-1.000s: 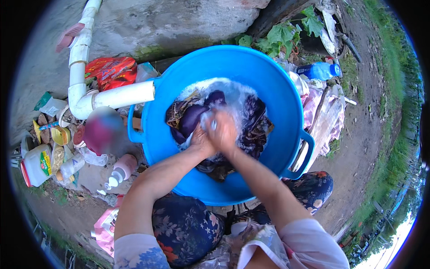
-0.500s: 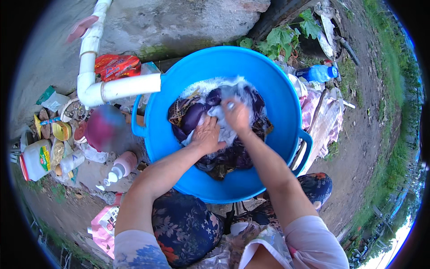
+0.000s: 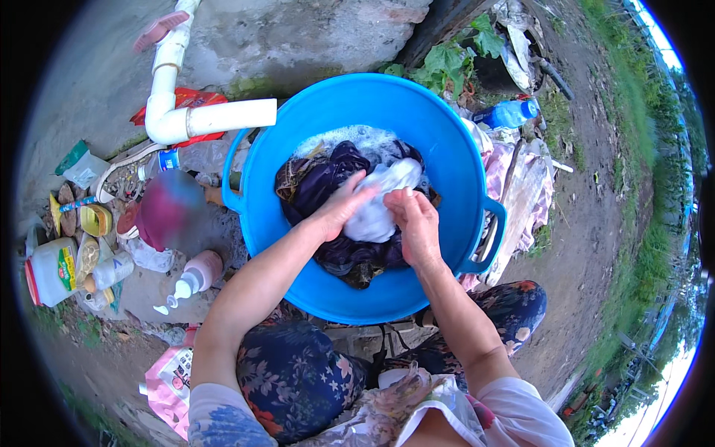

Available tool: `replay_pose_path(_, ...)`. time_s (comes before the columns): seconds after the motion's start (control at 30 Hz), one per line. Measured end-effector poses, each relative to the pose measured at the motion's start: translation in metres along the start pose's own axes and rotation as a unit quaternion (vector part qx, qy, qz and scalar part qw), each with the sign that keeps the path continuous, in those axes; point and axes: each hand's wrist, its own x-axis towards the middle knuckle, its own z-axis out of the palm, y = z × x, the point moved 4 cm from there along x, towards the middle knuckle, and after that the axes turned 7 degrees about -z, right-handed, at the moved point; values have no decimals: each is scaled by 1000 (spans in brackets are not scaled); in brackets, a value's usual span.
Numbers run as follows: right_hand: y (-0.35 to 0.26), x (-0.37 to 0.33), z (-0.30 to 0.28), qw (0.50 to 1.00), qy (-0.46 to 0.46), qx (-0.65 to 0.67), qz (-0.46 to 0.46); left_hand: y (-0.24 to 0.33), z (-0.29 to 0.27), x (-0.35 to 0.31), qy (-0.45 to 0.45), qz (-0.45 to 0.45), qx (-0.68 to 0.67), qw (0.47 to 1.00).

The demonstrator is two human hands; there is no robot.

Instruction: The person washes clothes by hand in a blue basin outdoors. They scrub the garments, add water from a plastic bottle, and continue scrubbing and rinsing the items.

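Between my hands a wet white cloth [image 3: 372, 220] is lifted in a loose bundle over the blue tub [image 3: 439, 287]. My left hand [image 3: 339, 210] lies along its left side, fingers stretched out and apart from the thumb. At the cloth's right edge, the fingertips of my right hand [image 3: 417, 223] are pinched together on it. Dark purple clothes [image 3: 320, 190], some with a brown pattern, lie soaked below, and white suds [image 3: 357, 136] float at the far side of the water. Part of the cloth is smeared by motion.
A white pipe [image 3: 231, 115] reaches to the tub's left rim. Left of it stand a pink pump bottle [image 3: 202, 270], a translucent jug [image 3: 52, 272] and a blurred maroon round thing [image 3: 170, 212]. On the right lie a blue bottle [image 3: 506, 114] and a wooden board [image 3: 514, 212].
The white cloth has come up from the purple clothes into a bundle between my hands. My left hand has risen off the laundry; my right hand has moved nearer me and slightly right.
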Motion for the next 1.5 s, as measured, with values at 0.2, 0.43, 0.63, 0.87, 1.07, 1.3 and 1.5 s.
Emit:
replay_pose_path(0.2, 38, 96, -10, 777, -47, -578, -245, -8, 41, -26, 7, 144, 628, 764)
replay_pose_path(0.43, 51, -5, -13, 820, -106, -494, -268, -18, -9, -18, 190, 116, 653, 724)
replay_pose_path(0.63, 71, 76, 35, 772, -53, -590, -231, -19, -3, 0, 137, 39, 678, 721)
replay_pose_path(0.87, 62, 40, -6, 852, -90, -423, -295, -24, -17, 5, 165, -7, 653, 739)
replay_pose_path(1.07, 70, 60, 37, 808, -83, -559, -165, -21, -9, 14, 89, -137, 692, 703)
replay_pose_path(1.3, 66, 26, -2, 844, -87, -441, -293, -15, -15, 0, 119, -1, 626, 771)
replay_pose_path(1.5, 69, 85, 28, 851, -21, -455, -261, -19, -10, 10, 191, 93, 596, 774)
